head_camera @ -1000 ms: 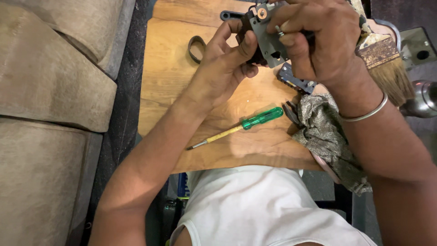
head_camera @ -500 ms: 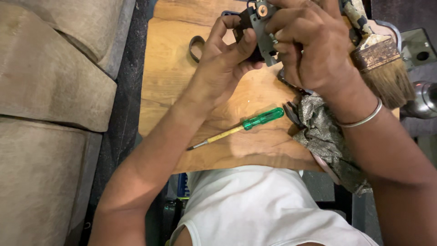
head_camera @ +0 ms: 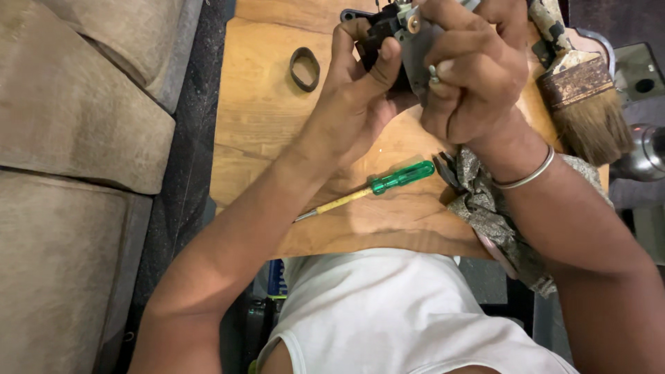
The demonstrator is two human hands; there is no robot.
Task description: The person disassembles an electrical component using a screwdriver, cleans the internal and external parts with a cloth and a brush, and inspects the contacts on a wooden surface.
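2 hands, left hand (head_camera: 360,104) and right hand (head_camera: 471,76), both closed around upright dark metal part (head_camera: 402,34).

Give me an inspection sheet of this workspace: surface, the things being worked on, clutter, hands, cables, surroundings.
Surface: wooden board, worn, lying across the person's lap.
Job's things: dark mechanical part with grey metal pieces, held above the board's far edge.
Clutter: green-handled screwdriver flat on the board; dark rubber ring near the far left; dirty rag under the right forearm; paintbrush at the right edge.
Hands: left hand and right hand both grip the part; metal bangle on the right wrist.
Cables: nothing seen.
Surroundings: beige cushions at left; metal objects at right, unclear.
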